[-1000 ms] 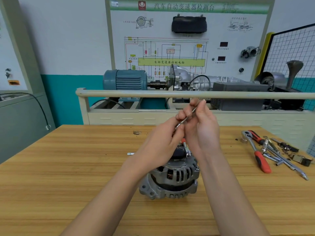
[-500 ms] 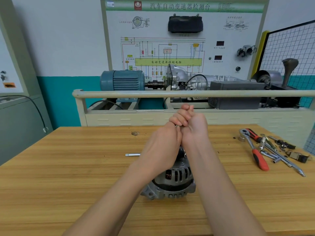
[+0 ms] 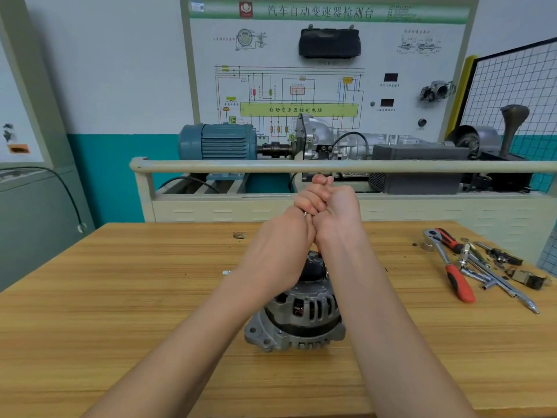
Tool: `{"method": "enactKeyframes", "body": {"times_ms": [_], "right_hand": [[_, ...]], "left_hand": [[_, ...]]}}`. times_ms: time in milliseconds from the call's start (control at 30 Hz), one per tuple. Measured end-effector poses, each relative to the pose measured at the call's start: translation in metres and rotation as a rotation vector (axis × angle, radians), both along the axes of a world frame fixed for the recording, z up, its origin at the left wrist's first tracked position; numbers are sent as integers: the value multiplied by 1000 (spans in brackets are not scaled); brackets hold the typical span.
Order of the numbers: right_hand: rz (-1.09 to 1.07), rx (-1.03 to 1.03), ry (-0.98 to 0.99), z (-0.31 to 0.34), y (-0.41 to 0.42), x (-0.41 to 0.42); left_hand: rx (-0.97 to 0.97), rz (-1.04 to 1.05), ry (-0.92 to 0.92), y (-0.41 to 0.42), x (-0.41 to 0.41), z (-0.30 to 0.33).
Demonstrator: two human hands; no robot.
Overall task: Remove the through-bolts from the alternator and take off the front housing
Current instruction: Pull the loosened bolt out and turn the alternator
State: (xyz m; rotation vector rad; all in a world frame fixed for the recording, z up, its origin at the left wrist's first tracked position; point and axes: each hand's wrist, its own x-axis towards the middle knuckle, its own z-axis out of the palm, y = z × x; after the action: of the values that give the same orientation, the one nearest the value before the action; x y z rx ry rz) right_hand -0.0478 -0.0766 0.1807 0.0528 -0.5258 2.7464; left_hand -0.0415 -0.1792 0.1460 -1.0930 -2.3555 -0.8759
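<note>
A grey alternator (image 3: 301,321) stands on the wooden table (image 3: 120,327), its black rear end facing up. Both hands meet just above it. My right hand (image 3: 334,212) is curled into a fist around a thin metal tool, which is almost fully hidden. My left hand (image 3: 280,254) grips the tool's lower part, and a glint of metal (image 3: 305,214) shows between the fingers. The tool's tip and the bolt heads are hidden behind my hands. A loose bolt end (image 3: 226,272) peeks out beside my left wrist.
A red-handled ratchet (image 3: 455,276), an extension bar (image 3: 500,282), sockets and small parts lie at the table's right. Behind the table runs a beige rail (image 3: 211,167) in front of a test bench with a blue motor (image 3: 217,141).
One second ago the thin tool was visible, held in the fingertips of both hands. My right hand has since closed into a fist round it, hiding it. Hardly anything moved in the last half second.
</note>
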Motion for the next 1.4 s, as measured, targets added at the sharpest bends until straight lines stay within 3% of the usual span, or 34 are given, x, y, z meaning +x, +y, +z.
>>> {"method": "enactKeyframes", "body": {"times_ms": [67,133,233,300,400,467,600,833,1033,1400], "right_hand": [[45,-37,59,-1,-2,-1],[91,-60,124,0,-5,1],[7,-21,19,2,-1,2],[-44,-12,-6,4,-2,3],[-69,-15,-17,4,-5,4],[-53,-46,0,4,-6,5],[15,-132,163,4,-9,9],[-86,337,219,2,-4,26],[-117,486,199,0,-5,33],[-163,640,206,-9,-5,40]], "left_hand": [[41,-30,-52,1,-1,0],[127,-138,-219,2,-4,4],[274,-281,-463,-1,-3,7],[220,-231,-371,0,-2,6],[13,-65,-79,-2,-3,3],[1,-60,-38,-3,-4,1],[162,-186,-131,-1,-4,2],[262,-370,-282,-5,1,9],[273,-378,-407,-1,1,8],[265,-337,-389,3,6,5]]}}
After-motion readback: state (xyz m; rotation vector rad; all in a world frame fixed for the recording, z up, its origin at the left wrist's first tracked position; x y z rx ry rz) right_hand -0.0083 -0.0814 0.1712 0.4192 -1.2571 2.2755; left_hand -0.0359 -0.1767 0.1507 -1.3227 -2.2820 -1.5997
